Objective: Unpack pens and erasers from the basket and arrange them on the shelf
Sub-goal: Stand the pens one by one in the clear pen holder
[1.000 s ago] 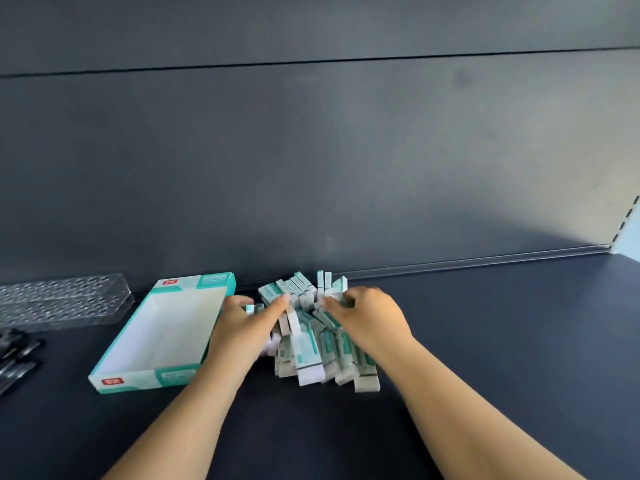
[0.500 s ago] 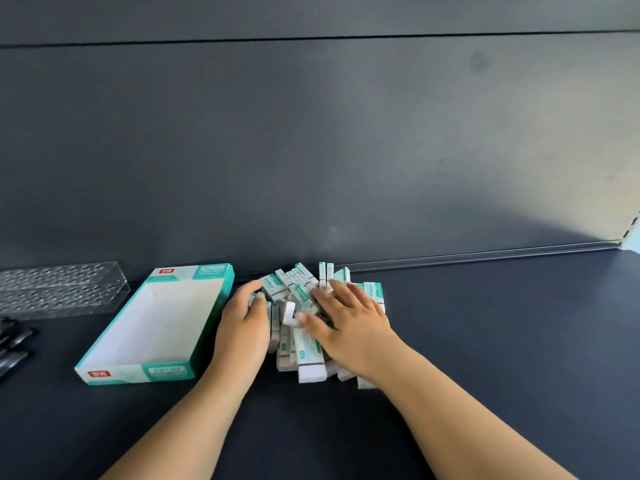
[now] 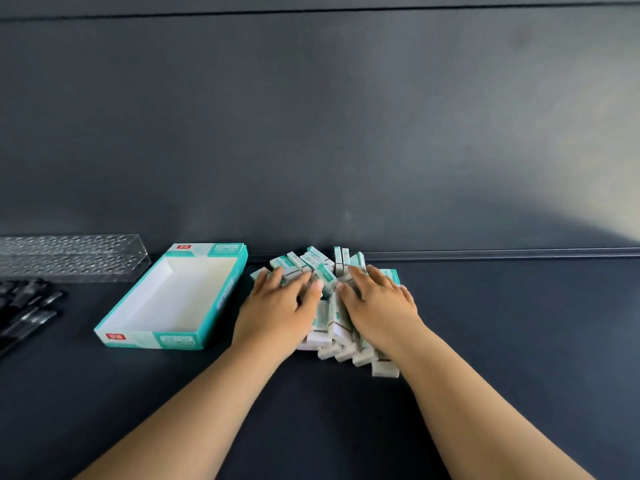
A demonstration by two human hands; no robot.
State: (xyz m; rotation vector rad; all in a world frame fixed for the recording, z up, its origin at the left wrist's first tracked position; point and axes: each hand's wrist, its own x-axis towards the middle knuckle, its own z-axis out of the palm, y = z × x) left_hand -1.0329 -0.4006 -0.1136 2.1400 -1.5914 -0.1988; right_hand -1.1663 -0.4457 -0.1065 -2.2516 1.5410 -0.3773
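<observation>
A loose pile of white erasers in teal-and-white sleeves (image 3: 325, 268) lies on the dark shelf (image 3: 519, 341), close to the back wall. My left hand (image 3: 277, 310) lies flat on the left half of the pile, fingers straight and spread. My right hand (image 3: 377, 303) lies flat on the right half, fingers pointing up and left. Both palms cover much of the pile. Several erasers stick out below my wrists at the near edge (image 3: 384, 368). Black pens (image 3: 24, 310) lie at the far left edge.
An empty teal-and-white cardboard box (image 3: 221, 299) sits open just left of the pile. A clear acrylic holder with rows of holes (image 3: 69, 258) stands at the back left. The dark wall rises right behind the pile.
Both hands have gone from picking at the pile with bent fingers to lying flat on it. The left hand has moved right, onto the erasers.
</observation>
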